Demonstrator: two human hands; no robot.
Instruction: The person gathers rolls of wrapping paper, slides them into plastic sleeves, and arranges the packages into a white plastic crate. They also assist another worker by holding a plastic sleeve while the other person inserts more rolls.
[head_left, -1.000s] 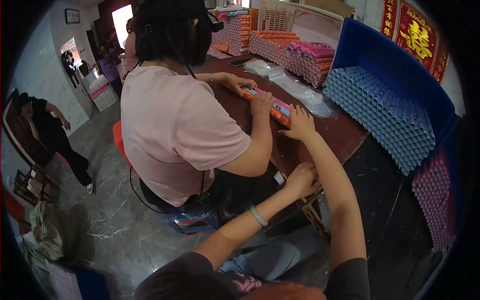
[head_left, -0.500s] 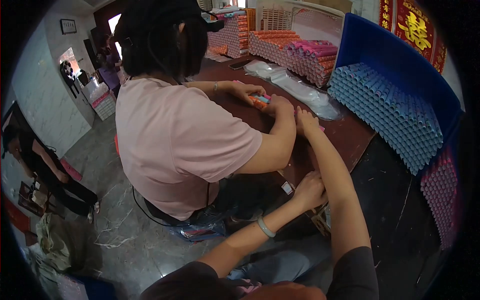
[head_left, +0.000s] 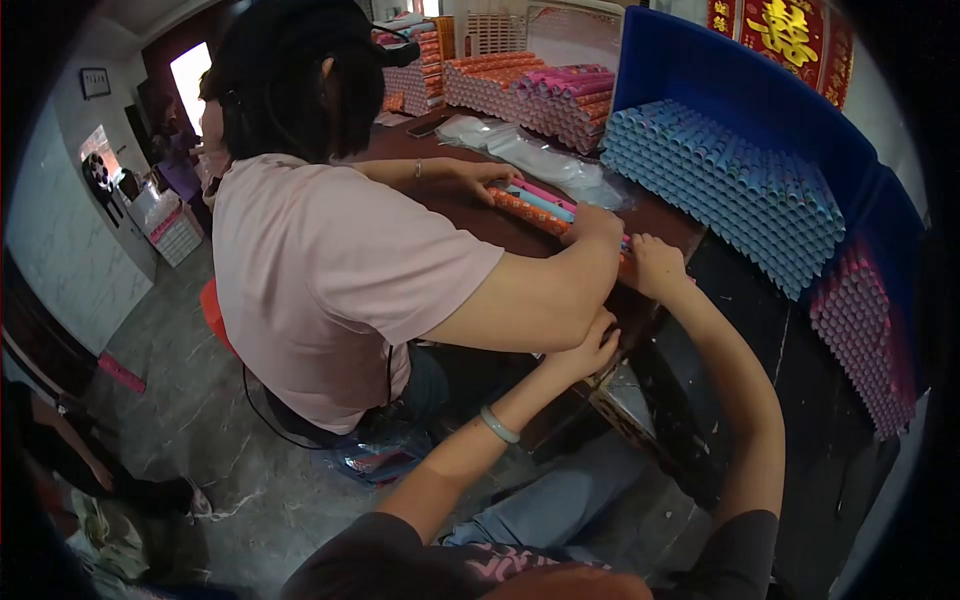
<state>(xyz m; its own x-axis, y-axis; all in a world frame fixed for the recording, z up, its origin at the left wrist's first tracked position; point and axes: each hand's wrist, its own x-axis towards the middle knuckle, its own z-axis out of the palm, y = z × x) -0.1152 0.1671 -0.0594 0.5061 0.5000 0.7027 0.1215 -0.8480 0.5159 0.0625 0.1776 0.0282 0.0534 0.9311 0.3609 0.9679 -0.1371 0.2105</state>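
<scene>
A co-worker in a pink shirt holds a small bundle of patterned tubes (head_left: pixel 535 210), orange, light blue and pink, over the brown table. My right hand (head_left: pixel 660 268) is closed around the near end of this bundle, its fingers hiding the tips. Below it, my left hand (head_left: pixel 590 352), with a pale bangle at the wrist, lies at the table's edge, fingers apart and holding nothing. The co-worker's near hand (head_left: pixel 594 225) grips the bundle just beyond my right hand. Their far hand (head_left: pixel 488 180) is at its other end.
Blue tubes (head_left: pixel 720 180) are stacked in a blue bin (head_left: pixel 740 75) at right, pink tubes (head_left: pixel 865 335) below them. Orange and pink tubes (head_left: pixel 560 90) and clear plastic bags (head_left: pixel 530 150) lie at the back. The co-worker (head_left: pixel 330 250) sits close on my left.
The view has shifted. More of the bundle shows between the co-worker's hands. My right hand is now at its near end, and my left hand has uncurled at the table's edge.
</scene>
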